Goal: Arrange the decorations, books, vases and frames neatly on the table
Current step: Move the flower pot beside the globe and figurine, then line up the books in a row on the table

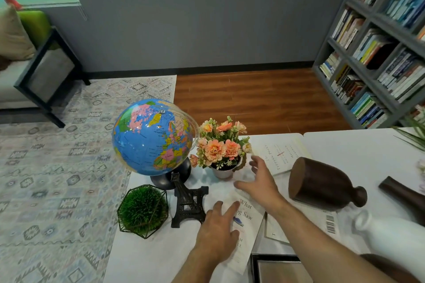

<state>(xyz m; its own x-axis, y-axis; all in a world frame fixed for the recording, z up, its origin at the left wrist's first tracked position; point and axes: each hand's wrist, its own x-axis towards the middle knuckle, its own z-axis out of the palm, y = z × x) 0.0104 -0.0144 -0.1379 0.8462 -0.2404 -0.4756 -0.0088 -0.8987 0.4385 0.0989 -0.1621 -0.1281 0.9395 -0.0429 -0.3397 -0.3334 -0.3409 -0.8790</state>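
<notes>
The right hand (257,181) is hovering with fingers spread and slack, gripping nothing, just beside the white pot of peach flowers (220,151), which is standing upright at the far left corner of the white table (358,145), between the globe (153,136) and a white book titled "The Tipping Point" (279,156). The pot is lying forward and slightly left of that palm, so the right hand is the nearer one for any nudge or lift. The left hand (218,232) is resting flat, fingers straight, on another white book (247,225) whose long axis is running toward the person; it appears to be pressing rather than gripping. A dark brown vase (322,182) is lying on its side to the right, neck pointing right.
</notes>
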